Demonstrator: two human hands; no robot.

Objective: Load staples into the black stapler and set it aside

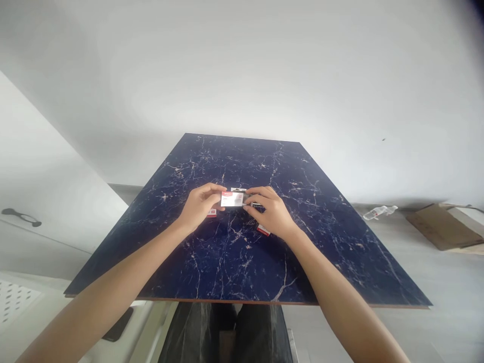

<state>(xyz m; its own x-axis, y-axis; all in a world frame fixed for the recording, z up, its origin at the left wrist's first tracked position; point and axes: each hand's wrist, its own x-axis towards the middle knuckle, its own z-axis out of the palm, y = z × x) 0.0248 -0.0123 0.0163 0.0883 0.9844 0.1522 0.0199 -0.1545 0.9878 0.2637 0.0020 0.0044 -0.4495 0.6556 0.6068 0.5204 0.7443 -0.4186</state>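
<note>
A small red-and-white box [232, 199] with printed text is held above the table, its label facing me. My left hand [204, 202] pinches its left end between thumb and fingers. My right hand [266, 204] is closed at the other end, where a dark strip [248, 198] shows between the fingertips; I cannot tell whether this is part of the box. Just behind is a white piece with a dark hanger-shaped mark [238, 189], mostly hidden. Another red-and-white box [212, 213] lies under my left hand, and a similar one [263, 230] is below my right wrist.
The dark blue marbled tabletop [242, 272] stretches from my lap to the pale wall [242, 70]. On the floor to the right are a clear plastic bottle [379, 212] and an open cardboard box [442, 227]. At left is a white door with a dark handle [21, 217].
</note>
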